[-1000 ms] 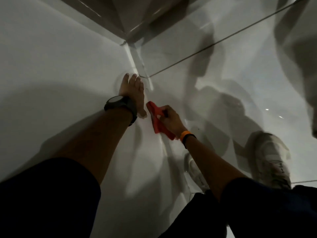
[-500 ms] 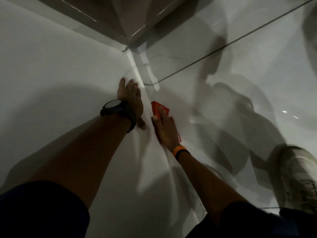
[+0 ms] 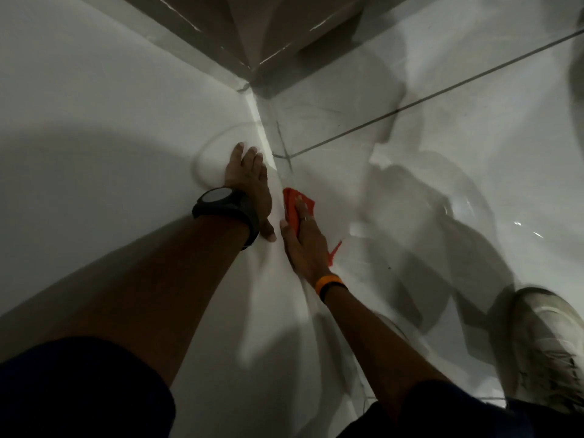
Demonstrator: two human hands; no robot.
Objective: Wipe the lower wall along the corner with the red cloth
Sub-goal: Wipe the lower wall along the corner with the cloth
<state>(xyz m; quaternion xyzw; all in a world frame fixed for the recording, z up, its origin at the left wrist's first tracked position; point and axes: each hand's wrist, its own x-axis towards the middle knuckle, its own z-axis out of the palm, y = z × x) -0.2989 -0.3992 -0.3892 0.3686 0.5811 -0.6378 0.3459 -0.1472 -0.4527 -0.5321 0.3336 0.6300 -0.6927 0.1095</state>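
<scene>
The red cloth (image 3: 294, 202) lies flat against the glossy tiled surface just right of the corner seam (image 3: 264, 134). My right hand (image 3: 305, 245), with an orange wristband, presses flat on the cloth; red edges show past the fingertips and beside the palm. My left hand (image 3: 249, 181), wearing a black watch, rests open and flat on the white wall (image 3: 110, 121) left of the seam, fingers pointing toward the corner.
A dark grout line (image 3: 442, 93) crosses the tiles at the right. A grey baseboard band (image 3: 268, 36) meets in the corner at the top. My white shoe (image 3: 543, 343) stands at the lower right. Shadows cover much of the surface.
My right hand went from gripping the bunched cloth to pressing it flat under the palm, and slid along the seam toward the corner. My left hand stayed planted on the wall.
</scene>
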